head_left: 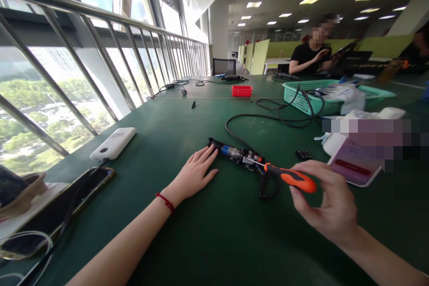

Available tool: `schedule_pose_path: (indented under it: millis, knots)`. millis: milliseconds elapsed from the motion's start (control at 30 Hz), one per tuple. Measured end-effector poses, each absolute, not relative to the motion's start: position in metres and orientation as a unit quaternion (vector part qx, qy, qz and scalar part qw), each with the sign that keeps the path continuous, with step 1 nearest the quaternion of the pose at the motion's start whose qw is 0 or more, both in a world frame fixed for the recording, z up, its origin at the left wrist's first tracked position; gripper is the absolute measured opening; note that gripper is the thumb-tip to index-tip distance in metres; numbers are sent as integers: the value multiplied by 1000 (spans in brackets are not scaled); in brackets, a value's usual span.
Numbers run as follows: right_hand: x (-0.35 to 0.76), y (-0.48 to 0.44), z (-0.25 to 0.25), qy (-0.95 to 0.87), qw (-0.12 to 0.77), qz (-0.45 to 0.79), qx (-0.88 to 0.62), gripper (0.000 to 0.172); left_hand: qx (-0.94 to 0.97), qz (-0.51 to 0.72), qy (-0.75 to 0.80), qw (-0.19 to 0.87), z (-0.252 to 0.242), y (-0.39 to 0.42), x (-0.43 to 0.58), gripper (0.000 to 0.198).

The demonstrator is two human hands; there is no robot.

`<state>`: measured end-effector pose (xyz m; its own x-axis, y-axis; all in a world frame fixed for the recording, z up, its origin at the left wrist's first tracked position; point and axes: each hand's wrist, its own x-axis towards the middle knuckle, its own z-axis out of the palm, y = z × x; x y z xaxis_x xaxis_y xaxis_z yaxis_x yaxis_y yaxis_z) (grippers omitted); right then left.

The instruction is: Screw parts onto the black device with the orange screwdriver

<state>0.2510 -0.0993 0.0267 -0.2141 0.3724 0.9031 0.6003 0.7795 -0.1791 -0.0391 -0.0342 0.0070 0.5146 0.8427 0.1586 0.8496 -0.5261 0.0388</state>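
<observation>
An opened corded power tool (236,154) lies on the green table, its motor, wiring and black casing exposed. My left hand (196,172) rests with fingers stretched out, the fingertips at the tool's far left end. Between the thumb and fingers of my right hand (330,199) is an orange and black screwdriver (295,178). Its shaft points left, with the tip at the tool's inner parts near the wires. A black loop-shaped piece (268,187) sits just below the tool. Whether the tip touches a screw is too small to tell.
A black cable (241,118) runs from the tool toward a green basket (303,100). A small red tray (241,91) stands further back. On the left are a white power bank (114,143) and a phone (83,192). Another person (313,53) sits across the table.
</observation>
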Motion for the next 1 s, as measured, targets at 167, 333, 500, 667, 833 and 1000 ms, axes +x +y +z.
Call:
schedule_pose_path:
  millis: [167,333,500,667,833,1000]
  knots:
    - [251,-101,29,-797,492,-118,-330,27,-848,-106,-516,63,2,-34,-39,67]
    - [252,-100,24,-760,552,-83,-333,52,-826,-78,-559,14,2,-33,-40,74]
    - [251,-101,28,-794,493,-124,-334,26,-829,-78,-554,1,4,-33,-40,73]
    - [251,-101,26,-759,544,-105,-342,48,-829,-70,-554,1,3,-32,-41,74]
    - [250,-102,29,-788,507,-125,-327,36,-823,-83,-562,10,-1,-31,-41,77]
    - [251,-100,28,-772,526,-116,-337,40,-815,-90,-571,27,-6,-30,-42,75]
